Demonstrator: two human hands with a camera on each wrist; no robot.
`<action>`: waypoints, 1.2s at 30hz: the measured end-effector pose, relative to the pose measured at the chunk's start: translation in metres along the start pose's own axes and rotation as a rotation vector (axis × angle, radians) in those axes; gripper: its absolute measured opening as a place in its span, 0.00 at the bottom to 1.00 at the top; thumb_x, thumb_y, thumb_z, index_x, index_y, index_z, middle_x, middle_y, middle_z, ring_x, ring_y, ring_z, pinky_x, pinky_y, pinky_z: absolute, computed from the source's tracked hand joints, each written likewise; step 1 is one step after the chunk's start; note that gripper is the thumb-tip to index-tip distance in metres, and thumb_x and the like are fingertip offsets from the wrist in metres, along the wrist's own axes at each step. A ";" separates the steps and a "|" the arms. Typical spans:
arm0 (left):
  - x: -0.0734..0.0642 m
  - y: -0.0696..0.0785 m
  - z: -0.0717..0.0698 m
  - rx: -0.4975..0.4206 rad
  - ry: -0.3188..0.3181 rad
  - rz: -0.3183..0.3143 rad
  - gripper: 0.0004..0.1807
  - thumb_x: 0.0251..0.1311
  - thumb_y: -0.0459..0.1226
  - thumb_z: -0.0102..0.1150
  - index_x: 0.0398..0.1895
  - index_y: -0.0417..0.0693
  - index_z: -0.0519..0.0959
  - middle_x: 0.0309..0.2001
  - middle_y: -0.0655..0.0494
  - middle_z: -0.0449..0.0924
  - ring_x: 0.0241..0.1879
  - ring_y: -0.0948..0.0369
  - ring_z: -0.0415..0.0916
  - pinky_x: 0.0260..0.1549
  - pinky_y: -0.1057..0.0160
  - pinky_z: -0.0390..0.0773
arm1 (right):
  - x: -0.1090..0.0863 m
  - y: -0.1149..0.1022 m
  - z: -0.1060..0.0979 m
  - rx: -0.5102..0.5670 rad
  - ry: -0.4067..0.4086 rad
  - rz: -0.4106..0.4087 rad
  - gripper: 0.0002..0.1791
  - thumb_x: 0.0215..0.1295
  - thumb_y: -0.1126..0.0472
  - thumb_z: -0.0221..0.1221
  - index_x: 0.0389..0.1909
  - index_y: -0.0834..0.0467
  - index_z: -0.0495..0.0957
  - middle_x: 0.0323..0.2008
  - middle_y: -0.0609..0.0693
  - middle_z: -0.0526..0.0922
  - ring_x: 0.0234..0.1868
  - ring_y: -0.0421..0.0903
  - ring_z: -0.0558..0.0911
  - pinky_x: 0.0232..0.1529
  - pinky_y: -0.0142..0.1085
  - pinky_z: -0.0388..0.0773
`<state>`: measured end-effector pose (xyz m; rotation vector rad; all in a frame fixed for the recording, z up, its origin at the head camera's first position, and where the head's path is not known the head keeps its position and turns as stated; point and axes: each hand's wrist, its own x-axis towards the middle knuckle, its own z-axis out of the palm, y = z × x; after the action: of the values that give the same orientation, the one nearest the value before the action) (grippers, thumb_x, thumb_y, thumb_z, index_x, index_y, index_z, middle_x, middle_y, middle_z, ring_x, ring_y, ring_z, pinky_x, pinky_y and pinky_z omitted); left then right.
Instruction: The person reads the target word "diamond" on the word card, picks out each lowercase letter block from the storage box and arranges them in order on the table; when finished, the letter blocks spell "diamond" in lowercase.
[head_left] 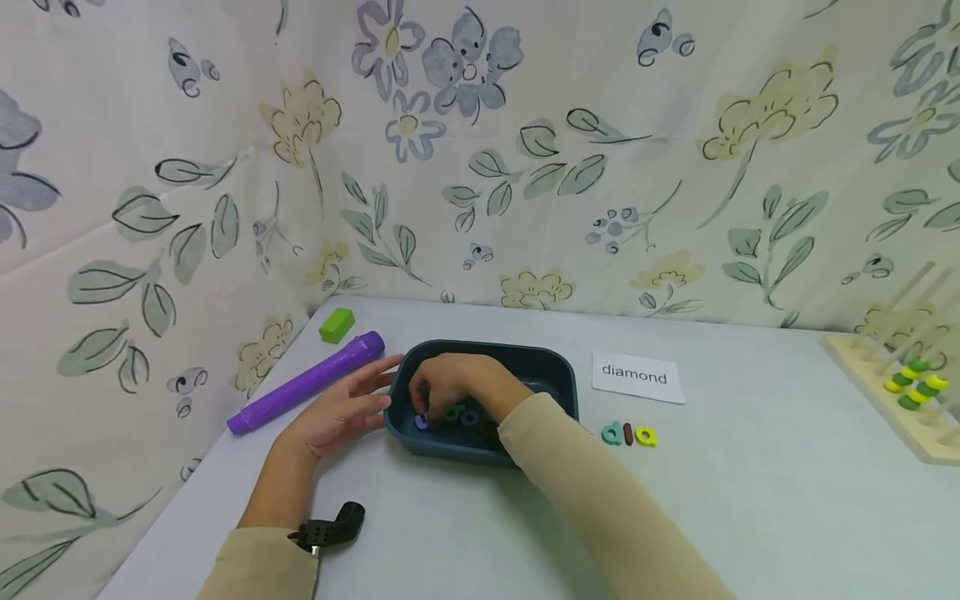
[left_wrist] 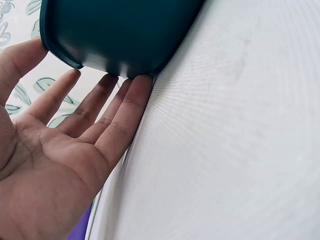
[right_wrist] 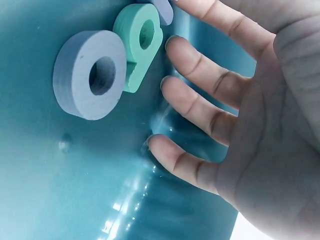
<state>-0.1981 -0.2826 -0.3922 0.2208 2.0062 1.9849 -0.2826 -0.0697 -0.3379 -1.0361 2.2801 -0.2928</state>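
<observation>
A dark teal plastic bin (head_left: pixel 480 454) stands on the table with foam letters inside. My left hand (head_left: pixel 347 414) steadies its left end; in the left wrist view the fingertips (left_wrist: pixel 137 90) rest on the bin's outer wall, fingers nearly straight. My right hand (head_left: pixel 453 383) reaches down inside, pinching a small purple letter (head_left: pixel 421 422) at the left end between thumb and index finger. Beside it lie a green letter (right_wrist: pixel 135 45) and a greyish-blue ring-shaped letter (right_wrist: pixel 75 75). The other right fingers spread loosely above the floor of the bin.
Right of the bin lies a white card (head_left: pixel 637 377) reading "diamond". Below it sit a teal "d" (head_left: pixel 612 433), a dark red "i" (head_left: pixel 628 434) and a yellow "a" (head_left: pixel 646 437). A purple tube (head_left: pixel 307 383), green block (head_left: pixel 337 325) and wooden bead stand (head_left: pixel 885 392) flank them.
</observation>
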 end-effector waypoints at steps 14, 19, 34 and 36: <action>-0.001 -0.002 0.001 0.004 -0.013 0.000 0.38 0.73 0.34 0.56 0.82 0.52 0.56 0.80 0.38 0.53 0.67 0.58 0.71 0.58 0.60 0.82 | -0.001 0.000 0.001 -0.018 -0.004 0.011 0.08 0.60 0.60 0.71 0.33 0.45 0.82 0.36 0.44 0.81 0.39 0.45 0.77 0.38 0.38 0.74; -0.001 -0.002 0.001 -0.017 -0.021 0.002 0.37 0.73 0.34 0.56 0.82 0.51 0.56 0.81 0.38 0.52 0.67 0.59 0.70 0.58 0.59 0.82 | 0.000 0.005 -0.004 0.024 -0.015 -0.017 0.07 0.60 0.60 0.71 0.33 0.45 0.83 0.37 0.44 0.82 0.39 0.44 0.78 0.39 0.38 0.74; 0.000 -0.002 0.002 -0.011 -0.019 0.003 0.37 0.73 0.35 0.56 0.82 0.53 0.56 0.81 0.39 0.52 0.68 0.57 0.70 0.60 0.59 0.81 | -0.021 0.006 -0.025 0.171 -0.013 -0.141 0.08 0.61 0.64 0.69 0.38 0.49 0.84 0.39 0.45 0.85 0.43 0.45 0.81 0.48 0.38 0.79; 0.000 -0.002 0.001 -0.008 -0.016 0.001 0.37 0.73 0.35 0.55 0.82 0.53 0.57 0.81 0.39 0.52 0.68 0.57 0.70 0.60 0.58 0.81 | -0.024 0.005 -0.026 0.198 -0.005 -0.171 0.08 0.62 0.64 0.69 0.39 0.51 0.83 0.39 0.46 0.85 0.42 0.45 0.81 0.48 0.37 0.80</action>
<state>-0.1975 -0.2819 -0.3942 0.2358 1.9886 1.9849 -0.2892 -0.0498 -0.3090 -1.1267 2.1116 -0.5738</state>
